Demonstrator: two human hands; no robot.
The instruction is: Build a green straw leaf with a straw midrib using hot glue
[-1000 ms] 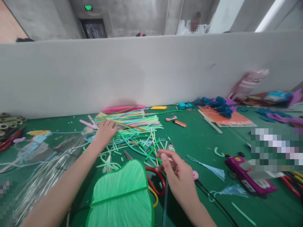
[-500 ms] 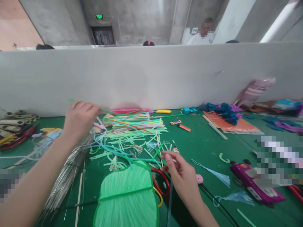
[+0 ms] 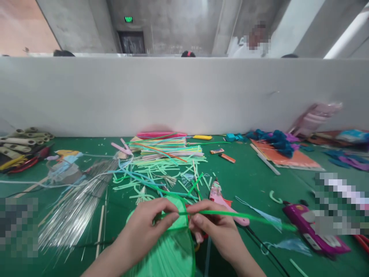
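A long green pipe cleaner (image 3: pixel 248 217) stretches sideways in front of me, its right part blurred by motion. My left hand (image 3: pixel 152 223) pinches it between thumb and forefinger. Close beside, my right hand (image 3: pixel 216 227) grips it too, with the free length running off to the right. Under both hands lies a green ribbed fan-shaped piece (image 3: pixel 164 250) with a darker green border, its upper part mostly covered by my fingers. Behind my right hand rests a pink glue gun (image 3: pixel 219 198); red-handled scissors are largely hidden beneath that hand.
Pipe cleaners (image 3: pixel 170 150) in several colours are heaped at the back middle, with short green pieces in front. Thin metal wires (image 3: pixel 77 207) lie left, bamboo tubes (image 3: pixel 20 144) far left. Blue tassels (image 3: pixel 291 244) and a purple device (image 3: pixel 314 227) are on the right. A white partition (image 3: pixel 178 92) closes the back.
My left hand has come down and right from above the wires to meet my right hand over the green piece. The pipe cleaner now lies across both hands. The glue gun has come into fuller view.
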